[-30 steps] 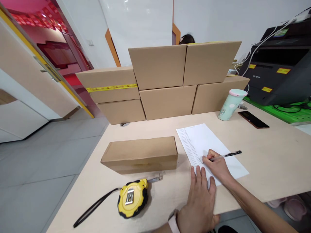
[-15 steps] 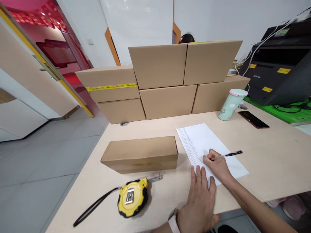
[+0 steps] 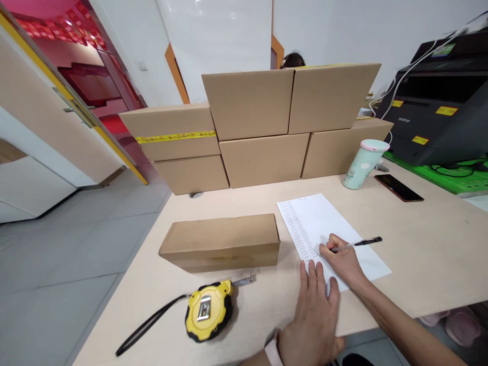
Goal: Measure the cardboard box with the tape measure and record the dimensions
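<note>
A white sheet of paper with columns of small writing down its left side lies on the table. My right hand grips a pen, its tip on the paper near the lower end of those columns. Flat at the sheet's lower left edge rests my left hand, fingers stretched out and holding nothing. A long brown cardboard box lies left of the paper. In front of that box is a yellow and black tape measure, a short end of its blade sticking out and a black wrist strap attached.
Stacked cardboard boxes line the table's back edge, one with a yellow tape strip. A mint-green cup and a phone stand at right, before a black printer. Behind the boxes shows the top of a person's head.
Almost nothing differs. The pen in my right hand has shifted very slightly at the paper; my left hand stays where it was.
</note>
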Action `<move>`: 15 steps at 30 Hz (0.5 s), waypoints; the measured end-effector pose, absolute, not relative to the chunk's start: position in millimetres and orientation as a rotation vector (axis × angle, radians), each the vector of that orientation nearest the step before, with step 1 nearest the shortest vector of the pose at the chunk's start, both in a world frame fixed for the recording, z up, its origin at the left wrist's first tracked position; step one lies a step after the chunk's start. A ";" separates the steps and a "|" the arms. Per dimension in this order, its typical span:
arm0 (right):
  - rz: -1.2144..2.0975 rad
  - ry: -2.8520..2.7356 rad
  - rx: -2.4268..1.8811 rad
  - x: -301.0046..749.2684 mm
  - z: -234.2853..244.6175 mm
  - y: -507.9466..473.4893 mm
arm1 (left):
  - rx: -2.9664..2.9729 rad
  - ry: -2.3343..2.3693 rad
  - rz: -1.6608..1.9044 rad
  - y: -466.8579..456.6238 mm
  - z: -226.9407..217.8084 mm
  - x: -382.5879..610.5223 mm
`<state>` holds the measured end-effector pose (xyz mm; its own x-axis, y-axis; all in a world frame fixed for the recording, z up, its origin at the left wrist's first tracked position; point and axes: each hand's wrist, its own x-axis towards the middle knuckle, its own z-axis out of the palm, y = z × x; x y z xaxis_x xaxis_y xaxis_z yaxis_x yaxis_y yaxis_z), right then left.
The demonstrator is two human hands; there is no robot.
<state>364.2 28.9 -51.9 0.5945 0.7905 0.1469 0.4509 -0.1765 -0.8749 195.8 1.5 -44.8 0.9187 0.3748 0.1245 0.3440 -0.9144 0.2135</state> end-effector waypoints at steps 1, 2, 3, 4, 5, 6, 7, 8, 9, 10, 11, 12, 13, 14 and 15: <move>0.423 -1.012 -1.816 364.5 -52.4 29.0 | 2.887 0.547 0.241 1.5 -44.5 195.7; 0.423 -1.014 -1.816 364.7 -52.9 29.1 | 2.885 0.546 0.242 1.5 -44.5 195.6; 0.421 -1.015 -1.814 365.0 -53.4 29.2 | 2.885 0.545 0.245 1.6 -44.6 195.6; 0.418 -1.015 -1.813 365.2 -53.7 29.4 | 2.887 0.549 0.250 1.6 -44.9 195.7; 0.415 -1.015 -1.811 365.3 -53.8 29.5 | 2.889 0.551 0.253 1.7 -45.4 195.8; 0.413 -1.015 -1.809 365.4 -53.9 29.5 | 2.891 0.552 0.254 1.7 -45.9 196.0; 0.411 -1.016 -1.807 365.4 -53.7 29.6 | 2.894 0.556 0.255 1.7 -46.4 196.3; 0.411 -1.018 -1.805 365.5 -53.5 29.6 | 2.897 0.562 0.255 1.7 -47.0 196.6; 0.411 -1.020 -1.803 365.5 -53.3 29.6 | 2.901 0.565 0.253 1.6 -47.5 196.9; 0.411 -1.022 -1.802 365.6 -53.0 29.6 | 2.905 0.565 0.252 1.5 -47.9 197.1; 0.410 -1.023 -1.801 365.6 -52.6 29.6 | 2.910 0.565 0.253 1.3 -48.3 197.4; 0.408 -1.022 -1.801 365.6 -52.4 29.6 | 2.914 0.566 0.255 1.0 -48.6 197.5; 0.406 -1.021 -1.802 365.5 -52.2 29.6 | 2.918 0.565 0.258 0.8 -48.8 197.5; 0.403 -1.020 -1.803 365.4 -52.1 29.7 | 2.919 0.565 0.261 0.6 -48.8 197.5; 0.399 -1.017 -1.804 365.2 -52.0 29.7 | 2.917 0.566 0.263 0.6 -48.6 197.3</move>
<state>365.2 29.7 -52.0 0.5941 0.7864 0.1691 0.4617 -0.1612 -0.8723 197.3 0.6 -48.6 0.9131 0.3825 0.1415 0.3546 -0.9160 0.1876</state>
